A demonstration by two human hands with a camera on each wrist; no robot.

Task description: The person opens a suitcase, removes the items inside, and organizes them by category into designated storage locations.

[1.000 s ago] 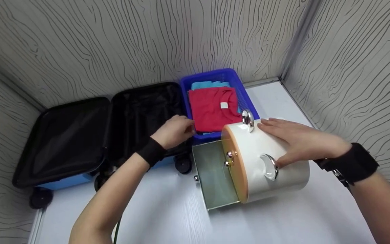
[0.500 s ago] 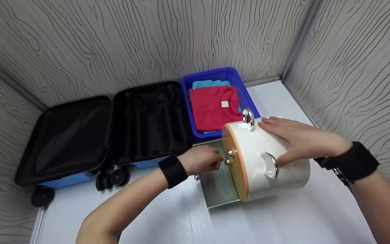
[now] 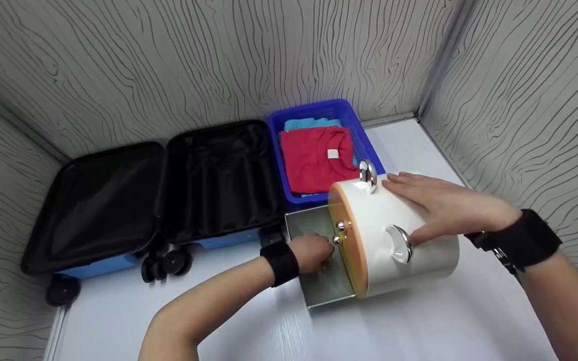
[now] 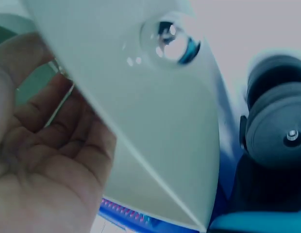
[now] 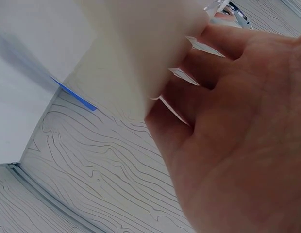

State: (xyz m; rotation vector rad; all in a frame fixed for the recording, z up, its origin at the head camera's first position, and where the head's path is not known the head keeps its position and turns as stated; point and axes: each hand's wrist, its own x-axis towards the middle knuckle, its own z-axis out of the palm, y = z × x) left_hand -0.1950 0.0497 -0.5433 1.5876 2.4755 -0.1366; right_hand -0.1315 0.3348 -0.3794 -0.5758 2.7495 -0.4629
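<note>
A white rounded storage case (image 3: pixel 389 210) with an orange-rimmed front and chrome handles stands on the white table. Its greenish see-through drawer (image 3: pixel 336 288) is pulled out to the left. My left hand (image 3: pixel 311 253) reaches into this drawer with bent fingers. In the left wrist view, the drawer's front panel (image 4: pixel 160 97) partly covers the thumb and fingertips. Something small and shiny shows near those fingertips, but I cannot tell whether it is held. My right hand (image 3: pixel 449 205) rests on the case's curved top, fingers extended and thumb beside the chrome handle (image 3: pixel 400 245).
Behind the case, a blue basket (image 3: pixel 377 159) holds folded red (image 3: pixel 314 160) and light-blue clothes. An open suitcase (image 3: pixel 103 200), black inside with a blue shell and black wheels (image 3: pixel 174 261), lies to the left. Patterned walls (image 3: pixel 193 65) stand behind and at both sides.
My left hand has moved right and down from beside the suitcase and basket, over the drawer's edge and into the drawer. The right hand has stayed on the case.
</note>
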